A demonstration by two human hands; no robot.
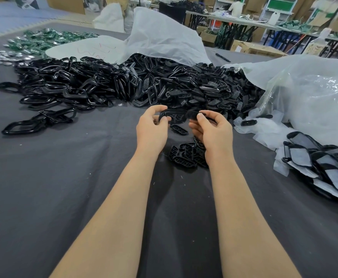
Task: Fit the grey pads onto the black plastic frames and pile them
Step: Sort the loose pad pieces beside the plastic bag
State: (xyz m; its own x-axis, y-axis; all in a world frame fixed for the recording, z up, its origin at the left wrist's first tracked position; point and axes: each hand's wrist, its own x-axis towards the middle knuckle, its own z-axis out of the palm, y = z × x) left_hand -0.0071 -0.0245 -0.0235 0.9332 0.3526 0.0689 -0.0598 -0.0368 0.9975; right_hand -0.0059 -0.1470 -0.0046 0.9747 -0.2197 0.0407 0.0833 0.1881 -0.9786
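Holding one black plastic frame (176, 114) just above the counter (64, 177), between both hands. Pinching its left end with the left hand (151, 129), fingers (158, 108) curled round the rim. Clamping the other end with the right hand (212, 131), thumb pressed on top; possibly gripping a second small dark piece there too, hard to tell. Reaching out in front of a big heap of black frames (104, 83), spilled from a white sack (164, 37). Working above a small cluster of slotted black inserts (184, 155) beside the right wrist. Flanked at the far right by a pile of frames with grey pads (324, 169), just below a clear plastic bag (314, 101).
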